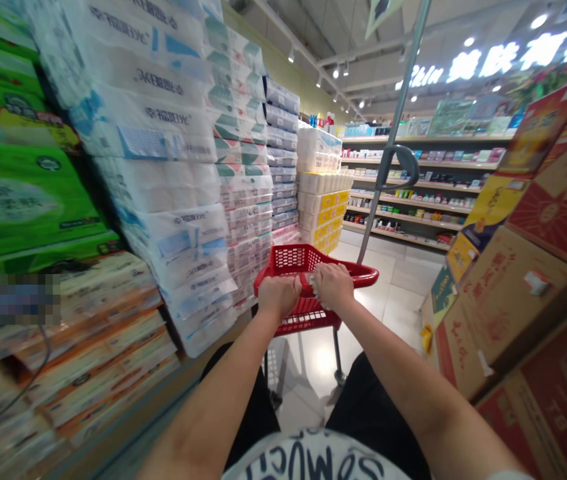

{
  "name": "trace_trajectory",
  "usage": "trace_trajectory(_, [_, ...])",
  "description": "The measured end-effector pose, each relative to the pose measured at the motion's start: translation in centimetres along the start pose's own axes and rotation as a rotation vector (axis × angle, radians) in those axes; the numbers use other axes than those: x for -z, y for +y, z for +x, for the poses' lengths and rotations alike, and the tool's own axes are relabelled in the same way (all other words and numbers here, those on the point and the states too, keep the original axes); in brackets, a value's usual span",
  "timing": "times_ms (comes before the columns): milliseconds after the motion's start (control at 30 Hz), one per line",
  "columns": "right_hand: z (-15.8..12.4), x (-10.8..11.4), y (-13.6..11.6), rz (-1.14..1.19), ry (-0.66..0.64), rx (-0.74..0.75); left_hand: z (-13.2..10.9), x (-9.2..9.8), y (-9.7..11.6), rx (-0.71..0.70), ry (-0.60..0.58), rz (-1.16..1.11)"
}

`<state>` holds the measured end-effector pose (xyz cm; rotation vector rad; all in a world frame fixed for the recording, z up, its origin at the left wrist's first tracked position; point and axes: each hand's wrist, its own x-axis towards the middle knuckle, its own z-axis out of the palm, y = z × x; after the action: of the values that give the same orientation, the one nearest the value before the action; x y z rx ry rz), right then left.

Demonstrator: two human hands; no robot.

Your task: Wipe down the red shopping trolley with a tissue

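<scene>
Mid-aisle: red shopping cart (293, 259) sat just ahead of us, gripped at its near rim.
We had left hand (278, 294) and right hand (332, 284) clenched there side by side; tissue packs (163, 220) left, cartons (538, 267) right. Cart likely light, stiff plastic, easy-rolling; near rim was the natural hold.

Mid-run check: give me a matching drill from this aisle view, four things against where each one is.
Things:
1. left hand
2. tissue packs
3. cardboard boxes
4. shelves

Places:
A. stacked along the right side of the aisle
B. at the aisle's far end
C. closed on the rim of the red cart
D. stacked along the left side of the aisle

Pairs: 1-C, 2-D, 3-A, 4-B
</scene>
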<state>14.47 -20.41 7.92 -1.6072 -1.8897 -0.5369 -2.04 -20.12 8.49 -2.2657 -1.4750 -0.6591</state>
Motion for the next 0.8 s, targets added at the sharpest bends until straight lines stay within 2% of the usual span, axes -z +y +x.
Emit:
trace_trajectory(67, [-2.0, -0.8, 0.1, 0.026, 0.155, 0.051, -0.1, -0.1, 0.0, 0.002, 0.009, -0.002])
trace_trajectory(133, [-3.2, -1.1, 0.2, 0.038, 0.226, 0.100, -0.1, -0.2, 0.0, -0.002, 0.024, -0.006])
trace_trajectory(200, [-2.8, -0.7, 0.2, 0.035, 0.193, 0.120, 0.0, -0.3, 0.0, -0.009, 0.033, -0.002])
trace_trajectory(367, [0.9, 0.9, -0.8, -0.013, -0.083, 0.014, 0.3, -0.4, 0.6, -0.002, 0.006, 0.000])
trace_trajectory(400, [1.1, 0.9, -0.9, -0.014, -0.087, 0.001, 0.3, -0.3, 0.8, -0.003, 0.001, -0.002])
trace_trajectory(467, [0.6, 0.6, -1.0, 0.000, -0.011, 0.008, 0.2, -0.2, 0.7, -0.014, 0.002, -0.009])
trace_trajectory(567, [-1.8, -0.5, -0.4, 0.043, 0.160, 0.083, -0.2, 0.0, 0.0, -0.049, 0.022, -0.038])
trace_trajectory(633, [-3.1, -0.9, 0.3, 0.070, 0.221, 0.148, -0.7, 0.0, -0.9, -0.034, 0.058, -0.035])
trace_trajectory(700, [-3.4, -0.8, 0.8, 0.085, 0.218, 0.207, -1.1, -0.1, -1.6, 0.011, 0.094, -0.004])
trace_trajectory(800, [-1.5, 0.0, 0.5, 0.067, 0.124, 0.197, -1.2, -0.4, -1.8, 0.051, 0.101, 0.033])
